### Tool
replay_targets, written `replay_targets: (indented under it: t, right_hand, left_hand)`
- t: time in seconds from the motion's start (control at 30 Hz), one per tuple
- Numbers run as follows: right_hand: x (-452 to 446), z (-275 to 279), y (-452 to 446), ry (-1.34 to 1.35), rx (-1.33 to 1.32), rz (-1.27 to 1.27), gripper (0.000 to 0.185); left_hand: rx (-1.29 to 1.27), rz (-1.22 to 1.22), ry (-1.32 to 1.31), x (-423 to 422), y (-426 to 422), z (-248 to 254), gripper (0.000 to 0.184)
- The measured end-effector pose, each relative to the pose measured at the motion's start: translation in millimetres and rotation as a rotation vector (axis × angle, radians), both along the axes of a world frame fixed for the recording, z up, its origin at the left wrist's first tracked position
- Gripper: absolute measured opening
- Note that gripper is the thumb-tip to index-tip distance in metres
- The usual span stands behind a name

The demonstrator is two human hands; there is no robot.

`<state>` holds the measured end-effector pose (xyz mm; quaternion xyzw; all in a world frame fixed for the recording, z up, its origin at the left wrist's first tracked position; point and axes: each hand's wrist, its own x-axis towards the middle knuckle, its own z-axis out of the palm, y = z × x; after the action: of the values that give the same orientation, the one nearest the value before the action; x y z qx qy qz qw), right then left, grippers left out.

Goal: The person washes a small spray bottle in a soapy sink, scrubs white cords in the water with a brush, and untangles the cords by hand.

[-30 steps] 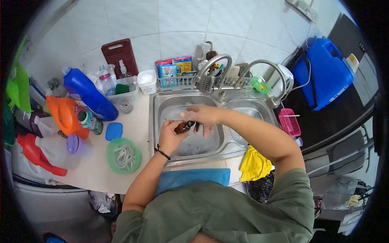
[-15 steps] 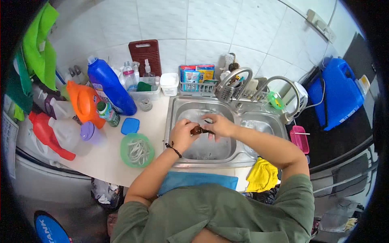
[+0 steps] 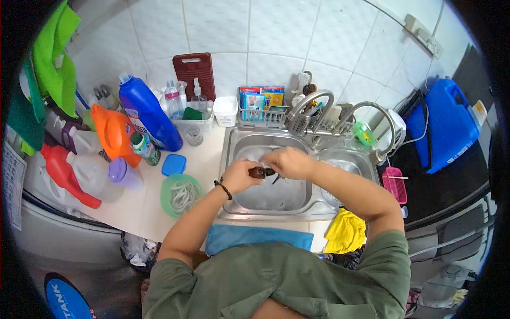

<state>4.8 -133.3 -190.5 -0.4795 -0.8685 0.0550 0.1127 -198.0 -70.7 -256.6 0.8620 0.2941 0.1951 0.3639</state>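
Over the left sink basin (image 3: 249, 203), my left hand (image 3: 238, 176) is closed around a small dark brown bottle (image 3: 257, 173), which lies nearly on its side and points right. The bottle's black top (image 3: 270, 171) meets the fingers of my right hand (image 3: 290, 162), which are curled in and closed at that end. A thin dark piece sticks out below the top; its kind is too small to make out. Part of my right fingertips is blurred.
A curved faucet (image 3: 319, 98) and a flexible spout (image 3: 390, 125) rise behind the basins. To the left stand a green bowl of white bands (image 3: 166, 199), a blue lid (image 3: 173, 165) and several detergent bottles. A yellow cloth (image 3: 345, 231) hangs at the front edge.
My right fingers have gone from stretched out to curled in at the bottle's black top. The bottle stays in my left hand, and the whole view has shifted slightly.
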Motion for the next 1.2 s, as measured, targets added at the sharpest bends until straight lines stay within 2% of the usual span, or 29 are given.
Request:
replay_targets:
  t: [0.03, 0.07, 0.17, 0.2, 0.27, 0.3, 0.43, 0.47, 0.53, 0.57, 0.63, 0.67, 0.73, 0.8, 0.87, 1.0, 1.17, 1.2]
  right_hand:
    - [-5.2, -9.0, 2.7, 0.117, -0.085, -0.175, 0.032]
    - [-7.6, -15.1, 4.2, 0.235, -0.171, -0.351, 0.036]
    - [5.6, -4.0, 18.7, 1.013, -1.432, -0.704, 0.052]
    - [4.9, 8.0, 12.8, 0.939, -1.335, -0.638, 0.06]
    - [8.6, 0.4, 10.2, 1.133, -1.05, -0.516, 0.062]
    - [9.9, -2.7, 8.7, 1.221, -0.903, -0.452, 0.063]
    - [-1.3, -11.6, 7.6, 1.248, -0.853, -0.047, 0.048]
    - [-7.9, -12.2, 3.7, 1.382, -0.886, -0.071, 0.038]
    - [-19.7, -18.1, 4.4, 1.479, -0.822, -0.065, 0.036]
    - [-26.3, -21.3, 4.2, 1.528, -0.79, -0.063, 0.036]
    - [-41.4, -23.0, 4.4, 1.523, -0.583, -0.265, 0.026]
    - [-45.6, -31.0, 7.3, 1.507, -0.512, -0.368, 0.024]
    - [-59.8, -34.5, 8.5, 1.523, -0.37, -0.537, 0.02]
    - [-63.1, -33.9, 9.4, 1.659, -0.401, -0.546, 0.022]
    - [-59.9, -41.4, 17.6, 1.772, -0.449, -0.498, 0.028]
    - [-86.7, -34.8, 19.2, 1.578, -0.22, -0.492, 0.032]
    - [-100.8, -30.0, 41.1, 1.622, -0.271, -0.38, 0.029]
    - [-104.5, -29.3, 46.5, 1.631, -0.288, -0.359, 0.028]
  left_hand:
    - [0.226, 0.03, -0.017, 1.6, -4.4, 2.5, 0.037]
    - [0.17, 0.052, -0.004, 2.8, -7.9, 6.7, 0.038]
    - [0.083, 0.044, -0.084, 1.4, -1.7, 4.2, 0.034]
    - [-0.17, 0.037, -0.127, -1.0, 0.6, 6.5, 0.033]
    - [-0.674, 0.021, -0.213, -8.8, 5.5, 12.4, 0.031]
    - [-0.716, -0.011, -0.234, -11.0, 6.8, 13.4, 0.03]
    - [-0.959, -0.152, -0.28, -10.8, 2.3, 24.9, 0.026]
    - [-1.034, -0.184, -0.293, -8.4, 0.3, 24.9, 0.025]
    - [-1.191, -0.203, -0.326, -5.7, -3.5, 27.2, 0.024]
    - [-1.122, -0.166, -0.359, -4.3, -5.4, 27.8, 0.024]
    - [-0.981, -0.097, -0.42, -0.5, -7.2, 29.2, 0.025]
    - [-0.703, -0.076, -0.376, 1.8, -3.5, 25.8, 0.023]
    - [-0.629, 0.025, -0.373, 4.3, 0.7, 18.5, 0.021]
    - [-0.54, 0.114, -0.34, 4.2, 1.6, 22.3, 0.019]
    - [-0.566, 0.194, -0.401, 2.7, 2.3, 25.5, 0.018]
    - [-0.52, 0.279, -0.508, -6.7, 18.8, 16.2, 0.02]
    - [-0.35, 0.366, -0.518, -35.8, 42.0, 26.3, 0.023]
    - [-0.465, 0.31, -0.548, -42.1, 40.4, 33.9, 0.024]
